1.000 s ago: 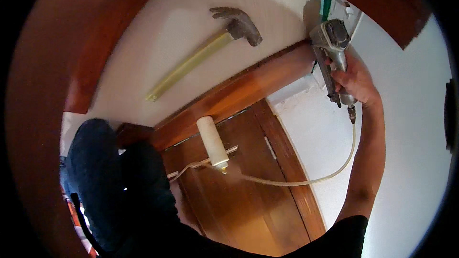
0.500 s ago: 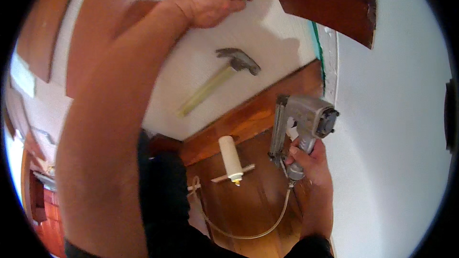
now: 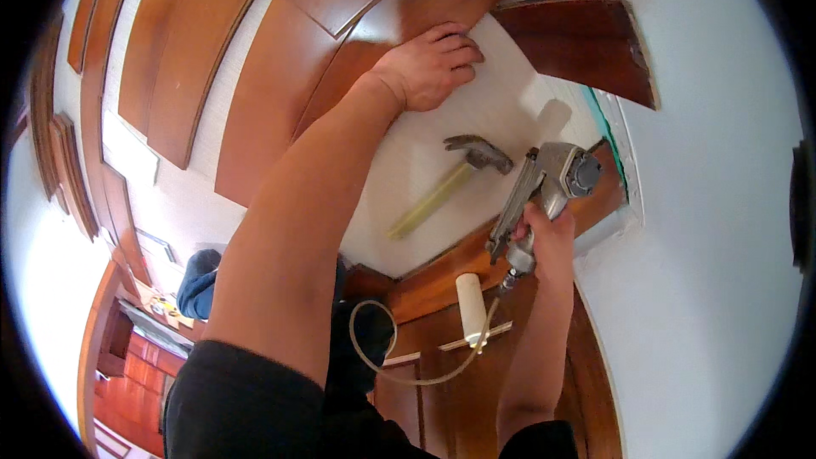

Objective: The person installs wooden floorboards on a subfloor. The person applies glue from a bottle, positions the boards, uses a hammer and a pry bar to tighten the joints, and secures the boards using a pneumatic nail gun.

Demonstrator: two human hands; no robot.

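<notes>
My right hand (image 3: pixel 548 242) grips the handle of a silver air nail gun (image 3: pixel 561 172), held with its long magazine slanting down to the left. A clear hose (image 3: pixel 422 382) runs from the gun's handle and loops left. My left hand (image 3: pixel 433 68) leans on the edge of a brown wood board (image 3: pixel 361 64), its fingers bent but apart from any tool. Between the hands a claw hammer (image 3: pixel 432 199) with a yellowish handle lies on the pale surface. Below it, a white bottle (image 3: pixel 470 302) lies beside a thin wood strip (image 3: pixel 497 328) on brown wood.
A short dark board (image 3: pixel 586 42) juts over the pale surface by the white wall (image 3: pixel 705 229). More wood boards (image 3: pixel 174 42) lie to the left. A wooden edge piece (image 3: pixel 442 257) borders the pale surface. Another person's dark-clothed part (image 3: pixel 197 283) may show at left.
The view has shifted, showing more boards at left. The nail gun now tilts further and sits nearer the hammer. My left hand is still at the board's edge.
</notes>
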